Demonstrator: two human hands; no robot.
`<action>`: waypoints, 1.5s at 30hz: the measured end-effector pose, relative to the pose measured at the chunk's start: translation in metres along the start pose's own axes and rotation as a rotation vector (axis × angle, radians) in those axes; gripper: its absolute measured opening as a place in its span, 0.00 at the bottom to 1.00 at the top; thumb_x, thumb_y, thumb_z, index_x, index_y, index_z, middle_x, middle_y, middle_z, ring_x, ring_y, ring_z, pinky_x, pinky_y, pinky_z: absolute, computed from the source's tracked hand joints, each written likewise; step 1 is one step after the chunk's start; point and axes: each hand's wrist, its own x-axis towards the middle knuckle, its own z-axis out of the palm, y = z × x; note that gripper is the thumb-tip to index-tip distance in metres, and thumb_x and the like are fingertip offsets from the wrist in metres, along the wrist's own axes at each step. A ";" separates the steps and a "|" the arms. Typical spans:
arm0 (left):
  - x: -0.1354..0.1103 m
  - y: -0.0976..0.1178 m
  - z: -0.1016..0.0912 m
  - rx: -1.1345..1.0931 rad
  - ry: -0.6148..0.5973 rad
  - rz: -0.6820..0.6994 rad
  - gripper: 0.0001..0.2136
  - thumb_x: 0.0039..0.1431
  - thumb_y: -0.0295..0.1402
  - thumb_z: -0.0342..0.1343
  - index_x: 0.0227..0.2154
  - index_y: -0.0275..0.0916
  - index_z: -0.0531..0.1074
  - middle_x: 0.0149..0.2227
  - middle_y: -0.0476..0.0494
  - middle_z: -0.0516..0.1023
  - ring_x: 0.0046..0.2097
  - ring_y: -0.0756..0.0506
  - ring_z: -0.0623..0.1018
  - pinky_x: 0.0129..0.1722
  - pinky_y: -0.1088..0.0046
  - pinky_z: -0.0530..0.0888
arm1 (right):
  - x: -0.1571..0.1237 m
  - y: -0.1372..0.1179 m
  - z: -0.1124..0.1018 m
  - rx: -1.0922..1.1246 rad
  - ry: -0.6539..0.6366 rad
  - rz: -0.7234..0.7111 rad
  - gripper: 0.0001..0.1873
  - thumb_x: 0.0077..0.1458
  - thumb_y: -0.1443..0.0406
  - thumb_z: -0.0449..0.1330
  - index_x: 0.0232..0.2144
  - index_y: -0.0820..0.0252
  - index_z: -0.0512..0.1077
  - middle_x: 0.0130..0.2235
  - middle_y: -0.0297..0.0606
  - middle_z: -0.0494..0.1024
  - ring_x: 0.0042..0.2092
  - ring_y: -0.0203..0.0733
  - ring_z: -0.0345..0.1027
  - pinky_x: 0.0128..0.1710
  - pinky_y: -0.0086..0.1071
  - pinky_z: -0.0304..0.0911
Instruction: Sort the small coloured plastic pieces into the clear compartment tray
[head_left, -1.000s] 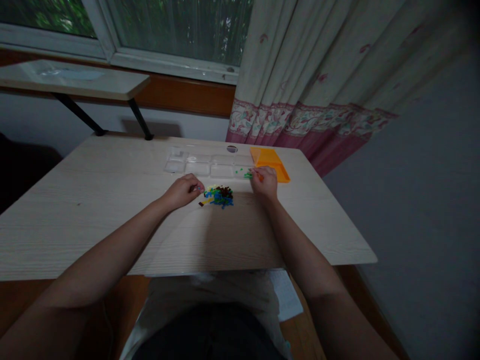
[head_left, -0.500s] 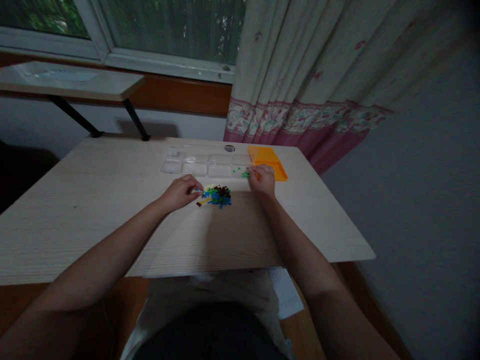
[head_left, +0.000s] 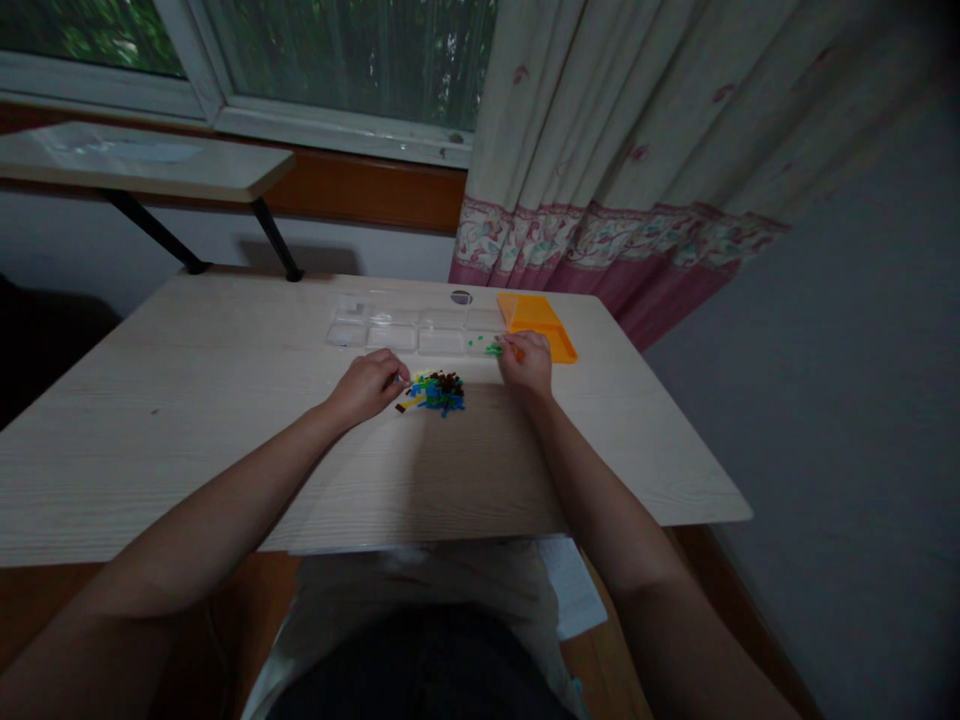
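A small pile of tiny coloured pieces (head_left: 437, 391), blue, green, yellow and dark red, lies in the middle of the light wooden table (head_left: 225, 420). My left hand (head_left: 369, 384) rests curled at the pile's left edge, fingertips pinched on something too small to name. My right hand (head_left: 526, 362) sits closed to the right of the pile, fingertips at a few green pieces (head_left: 491, 348) by the near right compartment of a clear plastic compartment tray (head_left: 409, 327). What my right fingers pinch is hidden.
An orange lid or tray (head_left: 538, 322) lies just behind my right hand. A round hole (head_left: 460, 297) is in the table's far edge. Beyond stand a second small table (head_left: 142, 165), a window and a patterned curtain (head_left: 600, 150). Paper lies on the floor.
Almost nothing differs. My left hand's fingertips have shifted slightly at the pile's left edge; my right hand stays at the green pieces.
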 end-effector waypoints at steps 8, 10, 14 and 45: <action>0.001 -0.002 0.004 -0.062 0.069 -0.031 0.08 0.61 0.37 0.55 0.35 0.38 0.76 0.33 0.44 0.71 0.36 0.46 0.72 0.38 0.70 0.68 | 0.000 -0.001 -0.003 0.000 -0.018 -0.014 0.17 0.60 0.60 0.54 0.37 0.61 0.81 0.38 0.45 0.78 0.43 0.48 0.66 0.48 0.43 0.62; 0.001 -0.003 0.005 -0.124 0.101 -0.053 0.10 0.61 0.38 0.55 0.35 0.37 0.76 0.33 0.44 0.71 0.36 0.46 0.72 0.37 0.70 0.69 | -0.001 -0.002 -0.004 -0.006 -0.026 -0.026 0.16 0.61 0.60 0.54 0.37 0.60 0.81 0.38 0.45 0.78 0.43 0.48 0.66 0.48 0.43 0.62; 0.002 -0.002 0.004 -0.256 0.149 -0.103 0.12 0.61 0.42 0.56 0.34 0.37 0.76 0.33 0.44 0.71 0.33 0.48 0.71 0.33 0.72 0.69 | -0.003 -0.012 -0.004 -0.007 -0.030 -0.101 0.14 0.61 0.60 0.55 0.37 0.57 0.80 0.37 0.42 0.78 0.42 0.47 0.66 0.47 0.42 0.62; 0.000 0.021 0.006 -0.498 0.102 -0.101 0.15 0.65 0.44 0.52 0.35 0.37 0.75 0.36 0.44 0.70 0.34 0.49 0.72 0.28 0.74 0.74 | -0.025 -0.088 -0.006 0.082 -0.266 -0.501 0.13 0.64 0.57 0.55 0.36 0.52 0.79 0.36 0.36 0.79 0.45 0.44 0.66 0.53 0.41 0.55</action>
